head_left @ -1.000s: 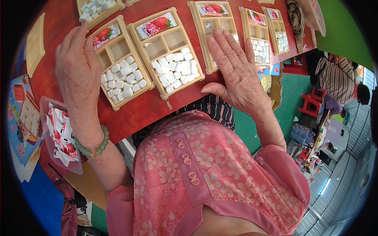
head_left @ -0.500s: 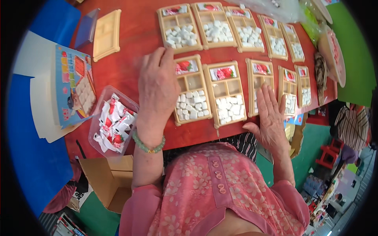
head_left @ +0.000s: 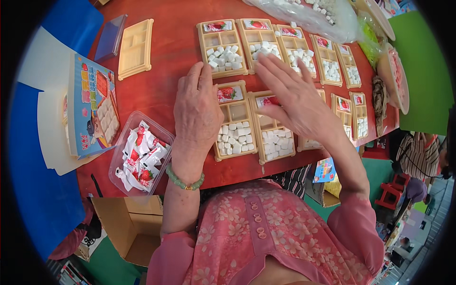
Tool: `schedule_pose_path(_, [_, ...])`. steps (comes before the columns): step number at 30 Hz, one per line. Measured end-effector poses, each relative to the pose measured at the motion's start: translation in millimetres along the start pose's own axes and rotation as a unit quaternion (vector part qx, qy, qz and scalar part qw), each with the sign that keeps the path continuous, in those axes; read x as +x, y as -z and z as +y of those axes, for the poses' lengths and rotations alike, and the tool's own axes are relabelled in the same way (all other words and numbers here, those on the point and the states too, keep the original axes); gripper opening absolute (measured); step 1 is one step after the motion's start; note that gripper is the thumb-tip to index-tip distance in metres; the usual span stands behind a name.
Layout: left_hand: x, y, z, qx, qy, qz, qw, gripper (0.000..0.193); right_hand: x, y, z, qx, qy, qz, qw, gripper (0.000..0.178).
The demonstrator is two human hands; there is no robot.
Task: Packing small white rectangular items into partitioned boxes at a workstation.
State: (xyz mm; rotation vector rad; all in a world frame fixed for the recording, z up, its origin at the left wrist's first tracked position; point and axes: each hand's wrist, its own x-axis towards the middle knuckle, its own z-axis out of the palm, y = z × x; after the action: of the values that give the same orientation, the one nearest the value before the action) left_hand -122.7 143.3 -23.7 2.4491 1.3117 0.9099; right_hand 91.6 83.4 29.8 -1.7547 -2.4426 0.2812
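The right hand [head_left: 300,105] is hovering open, fingers straight, over the second front-row tray [head_left: 266,123] of white pieces [head_left: 278,145], while the left hand [head_left: 196,114], grip not determinable, is overlapping the leftmost front-row tray [head_left: 236,113].

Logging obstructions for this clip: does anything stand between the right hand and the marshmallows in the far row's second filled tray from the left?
Nothing visible does: in this view, the fingertips of the right hand overlap the near part of those marshmallows. Whether they touch cannot be told.
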Motion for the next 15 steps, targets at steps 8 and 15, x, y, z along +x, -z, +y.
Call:
schedule_pose_path(8, [-0.1, -1.8, -0.5, 0.02, -0.014, -0.02, 0.999, 0.043, 41.9, -35.4, 11.3, -0.05, 0.05, 0.035, 0.997, 0.076])
schedule_pose_path(15, [-1.1, -0.1, 1.2, 0.052, -0.019, -0.031, 0.998, 0.044, 40.0, -34.2, 10.0, -0.063, 0.057, 0.037, 0.996, 0.081])
